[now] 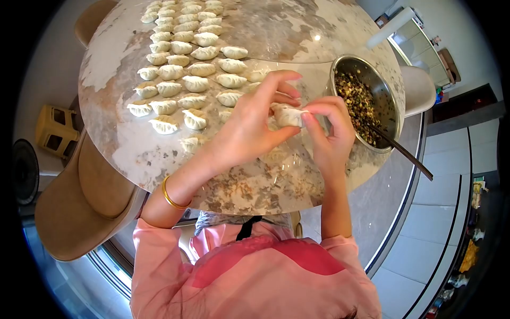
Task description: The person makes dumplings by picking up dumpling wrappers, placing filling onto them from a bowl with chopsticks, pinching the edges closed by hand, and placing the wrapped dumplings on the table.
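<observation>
Between my two hands, above the table's near part, is a pale dumpling [287, 115] with filling inside its folded wrapper. My left hand [249, 119] cups it from the left, thumb below and fingers curled above. The thumb and forefinger of my right hand [330, 125] pinch its right end. Beyond and left of my hands, several finished dumplings [195, 83] lie in rows on the table, their edges pleated. To the right of my right hand stands a steel bowl [393, 101] holding chopped filling [355, 98], with a dark-handled utensil [404, 149] leaning over its rim.
The round marble-patterned table [239, 186] has its near edge just in front of my body. A brown chair [90, 196] stands at the left, close to a yellow stool [57, 130]. Another pale chair [417, 90] is behind the bowl, and white cabinets [433, 202] line the right.
</observation>
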Motion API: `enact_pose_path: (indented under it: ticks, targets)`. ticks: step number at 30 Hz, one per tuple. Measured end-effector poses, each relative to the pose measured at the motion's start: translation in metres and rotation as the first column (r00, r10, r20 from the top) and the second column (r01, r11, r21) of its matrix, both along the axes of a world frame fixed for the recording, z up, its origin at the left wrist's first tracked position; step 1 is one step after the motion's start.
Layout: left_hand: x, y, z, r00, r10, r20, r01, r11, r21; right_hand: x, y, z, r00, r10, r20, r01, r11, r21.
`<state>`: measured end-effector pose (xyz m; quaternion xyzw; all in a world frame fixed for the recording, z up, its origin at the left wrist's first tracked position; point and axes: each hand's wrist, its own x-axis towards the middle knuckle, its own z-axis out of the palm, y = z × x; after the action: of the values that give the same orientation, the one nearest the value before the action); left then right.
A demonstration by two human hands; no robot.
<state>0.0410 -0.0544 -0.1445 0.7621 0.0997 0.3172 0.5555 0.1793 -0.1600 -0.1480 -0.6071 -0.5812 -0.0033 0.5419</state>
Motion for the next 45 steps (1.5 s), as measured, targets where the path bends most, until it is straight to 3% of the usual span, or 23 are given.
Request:
enact_pose_path:
  ticks: [3,5,6,8,9,11,17,21,24,27,31,33,37,39,42,45]
  targets:
    - [0.004,0.001,-0.009,0.991,0.051,0.12,-0.041,0.995,-0.087,-0.003,0.001,-0.005,0.996,0.014,-0.086,-0.002,0.99,0.142]
    - [0.006,0.002,-0.015,0.989,-0.135,0.062,0.149,0.883,-0.446,-0.005,0.002,-0.007,0.993,0.032,-0.111,-0.012,0.984,0.178]
    - [0.005,0.001,-0.012,0.989,-0.135,0.063,0.149,0.883,-0.446,-0.005,0.002,-0.007,0.989,0.052,-0.137,-0.022,0.977,0.212]
    - [0.004,0.0,-0.004,0.944,-0.314,0.099,0.286,0.634,-0.718,-0.004,-0.001,-0.01,0.989,0.035,-0.144,-0.008,0.983,0.186]
    - [0.003,0.0,-0.003,0.944,-0.313,0.099,0.286,0.636,-0.717,-0.003,-0.002,-0.012,0.988,0.017,-0.153,0.008,0.987,0.16]
    - [0.002,0.001,-0.002,0.961,-0.276,0.028,0.24,0.778,-0.581,-0.001,-0.005,-0.014,0.994,-0.004,-0.106,0.021,0.987,0.157]
    - [0.004,-0.001,-0.011,0.973,-0.229,0.032,0.216,0.848,-0.484,-0.004,-0.006,-0.008,0.999,-0.052,-0.001,0.052,0.988,0.147]
    - [0.005,-0.003,-0.013,0.974,-0.215,0.07,0.22,0.834,-0.506,-0.005,-0.002,-0.005,0.998,-0.026,0.051,0.02,0.994,0.107]
    - [0.003,-0.001,-0.011,0.971,-0.236,-0.025,0.201,0.874,-0.443,-0.003,0.003,-0.006,0.994,-0.021,0.103,0.007,0.991,0.134]
    - [0.005,-0.003,-0.014,0.971,-0.234,0.059,0.233,0.849,-0.474,-0.004,0.005,-0.004,0.988,-0.021,0.154,0.001,0.992,0.13]
    - [0.006,-0.002,-0.019,0.972,-0.233,-0.026,0.195,0.867,-0.459,-0.006,0.007,-0.007,0.992,-0.009,0.13,-0.008,0.992,0.127]
    - [0.006,-0.003,-0.019,0.972,-0.234,-0.028,0.196,0.867,-0.459,-0.008,0.008,-0.005,0.962,-0.076,0.262,0.029,0.984,0.177]
    - [0.005,-0.004,-0.019,0.969,-0.245,0.012,0.218,0.839,-0.499,-0.01,0.008,-0.009,0.956,-0.088,0.281,0.036,0.982,0.186]
    - [0.006,-0.003,-0.019,0.969,-0.248,-0.001,0.215,0.84,-0.498,-0.016,0.005,-0.004,0.985,-0.081,0.15,0.064,0.992,0.113]
    - [0.006,-0.002,-0.02,0.962,-0.264,0.063,0.261,0.835,-0.484,-0.013,0.005,-0.004,0.984,-0.069,0.164,0.053,0.993,0.101]
    - [0.004,-0.002,-0.016,0.96,-0.278,-0.033,0.233,0.859,-0.457,-0.014,0.008,0.0,0.979,-0.055,0.197,0.038,0.995,0.089]
